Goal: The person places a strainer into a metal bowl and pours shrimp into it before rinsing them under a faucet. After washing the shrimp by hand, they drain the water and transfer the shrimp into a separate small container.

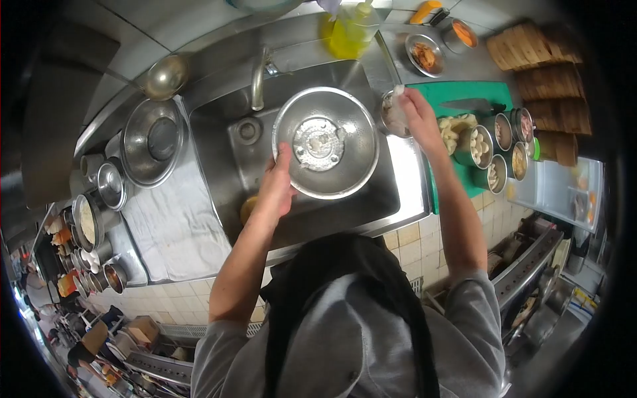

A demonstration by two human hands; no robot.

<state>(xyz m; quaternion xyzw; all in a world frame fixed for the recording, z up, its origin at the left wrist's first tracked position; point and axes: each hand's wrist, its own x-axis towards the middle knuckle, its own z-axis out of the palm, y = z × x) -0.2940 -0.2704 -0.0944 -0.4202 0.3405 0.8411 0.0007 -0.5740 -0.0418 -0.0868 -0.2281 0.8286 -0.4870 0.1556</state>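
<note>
My left hand (277,182) grips the left rim of a metal colander (358,142), thumb inside, above the sink (305,222). A small pale piece lies on the perforated bottom of the colander. To the right, my right hand (419,116) pinches something whitish (399,99) over a small metal bowl (387,116) at the left edge of the green cutting board (464,93). What exactly the whitish thing is cannot be made out.
Right of the sink, a knife (471,105) and metal cups (479,147) of white pieces stand on the board. The faucet (258,86) rises behind the colander. Large bowls (136,172) stand left, beside a white cloth (166,225). A yellow-green bottle (348,36) is behind.
</note>
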